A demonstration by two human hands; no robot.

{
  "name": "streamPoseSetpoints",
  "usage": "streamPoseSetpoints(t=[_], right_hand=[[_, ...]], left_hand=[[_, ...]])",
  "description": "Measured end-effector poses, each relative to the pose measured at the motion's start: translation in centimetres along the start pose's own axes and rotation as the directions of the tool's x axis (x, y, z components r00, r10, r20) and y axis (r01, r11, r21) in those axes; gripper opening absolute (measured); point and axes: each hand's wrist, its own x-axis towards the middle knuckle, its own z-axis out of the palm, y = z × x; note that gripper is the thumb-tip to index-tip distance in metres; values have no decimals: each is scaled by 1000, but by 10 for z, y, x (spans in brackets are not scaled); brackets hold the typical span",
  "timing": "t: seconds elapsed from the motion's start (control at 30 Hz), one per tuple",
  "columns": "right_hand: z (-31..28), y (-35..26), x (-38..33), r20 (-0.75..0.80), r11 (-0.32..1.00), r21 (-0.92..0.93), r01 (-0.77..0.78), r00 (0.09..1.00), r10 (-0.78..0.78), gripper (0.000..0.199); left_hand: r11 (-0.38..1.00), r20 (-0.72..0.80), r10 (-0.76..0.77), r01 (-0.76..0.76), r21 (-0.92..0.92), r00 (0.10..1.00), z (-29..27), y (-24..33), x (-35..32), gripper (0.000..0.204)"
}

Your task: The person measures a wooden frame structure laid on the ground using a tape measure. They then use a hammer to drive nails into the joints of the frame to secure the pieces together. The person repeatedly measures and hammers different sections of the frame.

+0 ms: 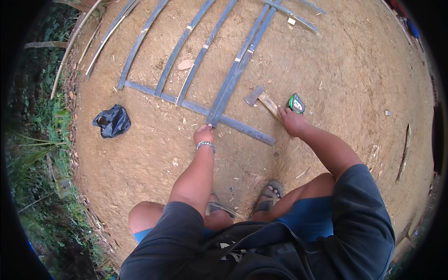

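My left hand (pixel 204 134), with a chain bracelet at its wrist, is closed at the near end of a long grey wooden strip (pixel 227 91). That end rests across a grey crosspiece (pixel 247 130) lying on the ground. On the right, my right hand (pixel 294 124) is closed around the lower end of the wooden handle of a hatchet (pixel 268 102). The hatchet's metal head points away to the far left. Just beyond my right fingers lies a green and black tape measure (pixel 296 103). My palms hide what they press on.
Several more grey strips (pixel 175 58) lie roughly parallel to the left, some touching the crosspiece. A crumpled black plastic bag (pixel 112 121) sits at the left. A small wood block (pixel 291 21) lies far off. Green plants (pixel 44 140) border the dirt; a stick (pixel 404 151) lies right.
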Motion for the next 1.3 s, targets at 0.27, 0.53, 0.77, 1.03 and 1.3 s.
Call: streamPoseSetpoints(t=[0.27,0.53,0.77,1.03,1.3], right_hand=[[2,-6,-9,-81,996,78,34,996,-28,96],[41,-7,10,-123,982,187,-37,991,61,106],[5,-30,-5,-19,964,207,-168,984,175,98],[1,-43,6,-236,916,361,-172,934,269,64],[16,-156,7,-315,669,632,-393,658,684,36]], left_hand=[[231,575,398,-685,691,715,-135,177,-12,53],[27,302,334,-330,944,893,-288,338,-108,64],[228,204,469,-341,912,859,-377,286,-32,57],[297,79,507,-260,919,858,-461,255,97,47],[688,18,508,-418,593,861,-382,314,314,51]])
